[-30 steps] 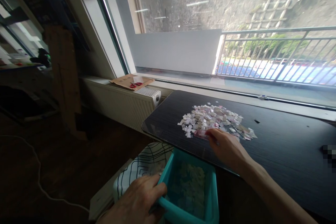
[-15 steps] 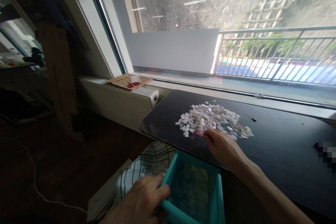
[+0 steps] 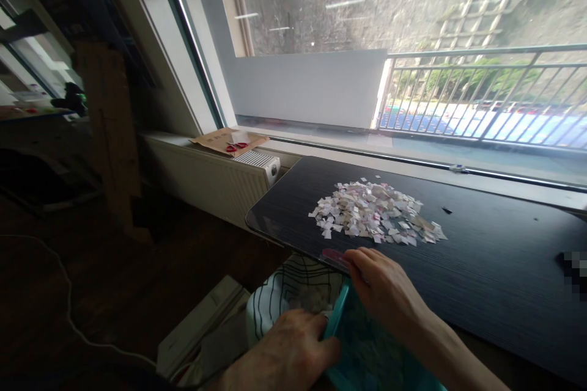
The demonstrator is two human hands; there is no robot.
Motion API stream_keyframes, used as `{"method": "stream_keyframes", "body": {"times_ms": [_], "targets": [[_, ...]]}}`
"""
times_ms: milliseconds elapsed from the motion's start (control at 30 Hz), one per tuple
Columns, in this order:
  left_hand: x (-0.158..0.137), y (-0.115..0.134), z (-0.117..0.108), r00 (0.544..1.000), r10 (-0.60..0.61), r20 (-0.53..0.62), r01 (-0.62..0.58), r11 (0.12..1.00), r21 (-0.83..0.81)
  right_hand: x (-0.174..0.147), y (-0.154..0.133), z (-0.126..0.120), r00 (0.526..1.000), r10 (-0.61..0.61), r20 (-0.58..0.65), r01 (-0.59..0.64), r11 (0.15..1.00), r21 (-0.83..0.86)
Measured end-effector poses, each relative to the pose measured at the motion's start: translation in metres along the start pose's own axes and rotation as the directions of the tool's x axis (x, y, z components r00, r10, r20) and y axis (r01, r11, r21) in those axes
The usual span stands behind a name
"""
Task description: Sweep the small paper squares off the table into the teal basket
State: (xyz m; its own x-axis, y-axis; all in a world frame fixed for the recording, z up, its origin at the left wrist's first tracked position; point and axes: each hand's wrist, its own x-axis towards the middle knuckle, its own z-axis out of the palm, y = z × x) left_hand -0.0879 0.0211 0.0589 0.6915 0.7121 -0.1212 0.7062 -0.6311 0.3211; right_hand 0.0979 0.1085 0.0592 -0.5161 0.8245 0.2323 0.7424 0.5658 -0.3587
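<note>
My left hand [image 3: 293, 345] is closed on the rim of a teal plastic bin [image 3: 338, 311] below the table's front edge. Pale bits lie inside the bin, blurred and partly covered by my right forearm. My right hand [image 3: 378, 281] is over the table edge, fingers closed round a flat pinkish strip with a rounded end [image 3: 334, 256]; its kind is not clear. Just beyond that hand, a loose pile of small white and pinkish paper pieces [image 3: 371, 211] spreads on the dark table [image 3: 481, 256].
Left of the bin stands a white container lined with black-checked cloth [image 3: 266, 305]. A radiator [image 3: 206, 177] runs under the window, with a brown envelope [image 3: 215, 139] and red scissors [image 3: 236, 146] on top. A white cable [image 3: 68, 299] lies on the floor.
My right hand has drawn the pinkish strip back from the pile to the table's front edge. My left hand and the teal bin have shifted right, beneath the right hand.
</note>
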Motion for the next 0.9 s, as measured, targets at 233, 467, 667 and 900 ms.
{"method": "stream_keyframes", "body": {"times_ms": [233,467,667,900], "targets": [[-0.003,-0.003,0.001,0.999,-0.001,-0.032,-0.001,0.999,-0.052,-0.005,-0.01,0.002,0.998,-0.05,0.03,0.049,0.998,0.046],[-0.011,-0.003,-0.002,0.994,-0.107,0.021,0.108,0.992,-0.058,0.019,0.0,-0.006,1.0,-0.029,0.011,0.03,0.999,-0.02],[-0.03,-0.008,0.0,0.967,-0.254,-0.021,0.251,0.963,-0.094,0.01,0.017,-0.014,0.997,-0.027,0.067,0.028,0.999,-0.02],[-0.04,-0.013,0.003,0.958,-0.276,-0.08,0.262,0.953,-0.152,0.003,0.019,-0.024,0.996,-0.001,0.092,0.001,1.0,-0.005]]}}
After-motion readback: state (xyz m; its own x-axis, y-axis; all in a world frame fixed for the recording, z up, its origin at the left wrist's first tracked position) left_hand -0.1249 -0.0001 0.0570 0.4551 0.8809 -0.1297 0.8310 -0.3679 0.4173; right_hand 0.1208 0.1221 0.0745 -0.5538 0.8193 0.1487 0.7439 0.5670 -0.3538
